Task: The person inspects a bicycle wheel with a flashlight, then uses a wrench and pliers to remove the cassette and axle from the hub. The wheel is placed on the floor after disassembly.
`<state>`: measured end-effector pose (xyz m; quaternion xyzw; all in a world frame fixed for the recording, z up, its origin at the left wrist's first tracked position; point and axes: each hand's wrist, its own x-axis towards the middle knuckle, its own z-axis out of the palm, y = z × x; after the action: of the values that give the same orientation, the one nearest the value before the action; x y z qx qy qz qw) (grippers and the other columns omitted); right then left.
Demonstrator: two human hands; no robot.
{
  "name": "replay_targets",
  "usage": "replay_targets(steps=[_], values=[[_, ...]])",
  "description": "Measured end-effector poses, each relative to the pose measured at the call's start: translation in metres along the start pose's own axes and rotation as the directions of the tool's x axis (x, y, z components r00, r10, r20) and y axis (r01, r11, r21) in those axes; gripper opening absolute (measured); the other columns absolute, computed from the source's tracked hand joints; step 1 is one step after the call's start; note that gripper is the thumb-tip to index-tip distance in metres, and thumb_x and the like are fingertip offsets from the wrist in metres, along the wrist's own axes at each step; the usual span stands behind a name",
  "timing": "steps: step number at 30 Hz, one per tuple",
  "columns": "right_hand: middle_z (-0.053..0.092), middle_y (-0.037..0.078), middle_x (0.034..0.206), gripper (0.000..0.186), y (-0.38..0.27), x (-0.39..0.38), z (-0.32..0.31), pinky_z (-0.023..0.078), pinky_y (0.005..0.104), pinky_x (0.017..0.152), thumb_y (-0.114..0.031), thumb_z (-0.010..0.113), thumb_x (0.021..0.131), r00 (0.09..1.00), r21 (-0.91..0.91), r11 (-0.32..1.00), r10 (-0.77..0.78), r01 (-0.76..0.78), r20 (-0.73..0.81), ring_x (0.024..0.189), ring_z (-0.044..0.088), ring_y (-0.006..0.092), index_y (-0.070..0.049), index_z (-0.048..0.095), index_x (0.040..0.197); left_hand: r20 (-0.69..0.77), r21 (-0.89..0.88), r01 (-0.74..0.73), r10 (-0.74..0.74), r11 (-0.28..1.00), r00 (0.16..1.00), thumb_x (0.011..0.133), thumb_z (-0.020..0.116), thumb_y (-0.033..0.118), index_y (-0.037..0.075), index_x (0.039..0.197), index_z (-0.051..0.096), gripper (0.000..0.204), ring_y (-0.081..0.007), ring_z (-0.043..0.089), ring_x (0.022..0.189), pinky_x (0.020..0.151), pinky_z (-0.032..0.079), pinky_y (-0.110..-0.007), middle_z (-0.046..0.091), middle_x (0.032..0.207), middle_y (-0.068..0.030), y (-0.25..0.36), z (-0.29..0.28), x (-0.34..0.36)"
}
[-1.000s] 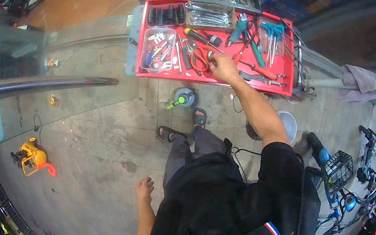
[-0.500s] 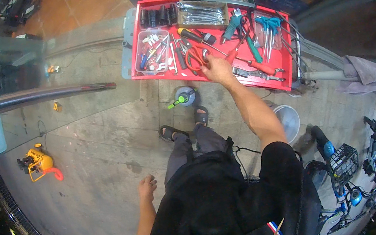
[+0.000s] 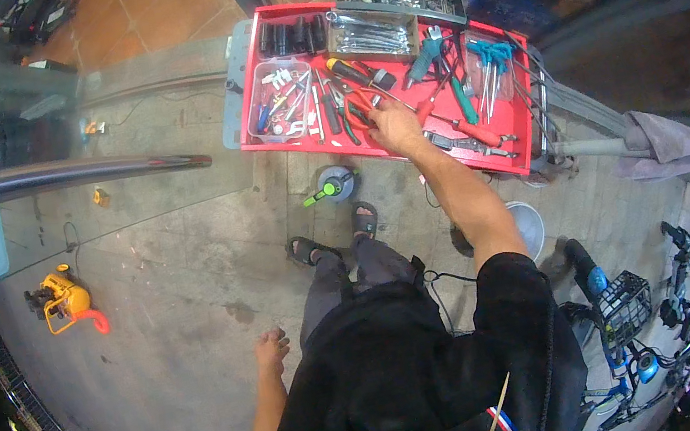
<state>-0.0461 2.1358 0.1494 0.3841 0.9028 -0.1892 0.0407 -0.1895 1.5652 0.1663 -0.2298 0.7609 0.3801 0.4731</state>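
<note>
Inside the red rectangular metal tray (image 3: 514,113), the right hand (image 3: 396,125) is at the red-handled pliers (image 3: 356,101); its grip is unclear. The left hand (image 3: 272,350), fingers loosely apart, hangs well away from the tray.

An orange-handled tool (image 3: 356,97) lies, handles spread, in the red tray (image 3: 333,146).

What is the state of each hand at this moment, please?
Left hand: loosely open, nothing visible in it.
Right hand: at the red-handled tool; whether it grips cannot be told.
</note>
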Motion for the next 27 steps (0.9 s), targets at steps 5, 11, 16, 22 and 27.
replay_targets(steps=[5, 11, 16, 22, 27], values=[[0.063, 0.016, 0.109, 0.030, 0.012, -0.001, -0.020, 0.054, 0.0495, 0.083, -0.030, 0.070, 0.081, 0.994, -0.052, 0.998, -0.023, 0.029, 0.109, 0.100, 0.064, 0.0351, -0.012, 0.068, 0.105, -0.022, -0.029, 0.025, -0.025, 0.999, 0.999, 0.093, 0.065, 0.026, 0.002, 0.102, 0.059, 0.026, -0.0177, 0.061, 0.071, 0.053, 0.045, -0.025, 0.064, 0.093, -0.0079, -0.003, -0.003, -0.006], [0.062, 0.019, 0.109, 0.023, 0.022, -0.008, -0.034, 0.057, 0.0487, 0.078, -0.020, 0.063, 0.080, 0.997, -0.129, 0.991, 0.051, -0.043, 0.055, 0.099, 0.066, 0.0378, -0.009, 0.070, 0.099, 0.015, -0.074, -0.007, 0.008, 0.997, 1.000, 0.093, 0.064, 0.024, 0.002, 0.105, 0.060, 0.025, -0.0162, 0.061, 0.072, 0.054, 0.045, -0.024, 0.063, 0.092, -0.0072, 0.001, -0.008, -0.004], [0.063, 0.017, 0.108, 0.029, 0.007, -0.004, -0.010, 0.057, 0.0497, 0.078, -0.025, 0.067, 0.079, 0.977, -0.056, 0.997, -0.067, 0.056, -0.201, 0.099, 0.066, 0.0364, -0.005, 0.068, 0.099, 0.011, -0.083, -0.011, 0.012, 0.996, 1.000, 0.093, 0.064, 0.022, 0.001, 0.106, 0.060, 0.025, -0.0167, 0.062, 0.073, 0.054, 0.044, -0.024, 0.063, 0.093, -0.0080, 0.001, -0.010, 0.005], [0.062, 0.020, 0.113, 0.051, -0.051, 0.023, 0.004, 0.057, 0.0468, 0.078, -0.036, 0.073, 0.080, 0.995, -0.083, 0.997, 0.008, 0.000, 0.099, 0.098, 0.067, 0.0360, -0.003, 0.057, 0.117, 0.041, -0.056, -0.006, 0.009, 0.998, 0.999, 0.092, 0.063, 0.024, 0.002, 0.104, 0.061, 0.025, -0.0173, 0.062, 0.074, 0.057, 0.046, -0.026, 0.064, 0.095, -0.0085, 0.008, -0.013, 0.008], [0.062, 0.022, 0.113, 0.055, -0.049, 0.042, 0.011, 0.058, 0.0450, 0.078, -0.037, 0.075, 0.078, 0.984, -0.153, 0.988, 0.062, -0.036, 0.166, 0.097, 0.069, 0.0348, -0.001, 0.057, 0.116, 0.032, -0.062, -0.051, 0.053, 0.997, 0.998, 0.093, 0.063, 0.026, 0.004, 0.106, 0.062, 0.026, -0.0189, 0.063, 0.078, 0.061, 0.047, -0.027, 0.066, 0.097, -0.0081, 0.006, -0.013, 0.010]])
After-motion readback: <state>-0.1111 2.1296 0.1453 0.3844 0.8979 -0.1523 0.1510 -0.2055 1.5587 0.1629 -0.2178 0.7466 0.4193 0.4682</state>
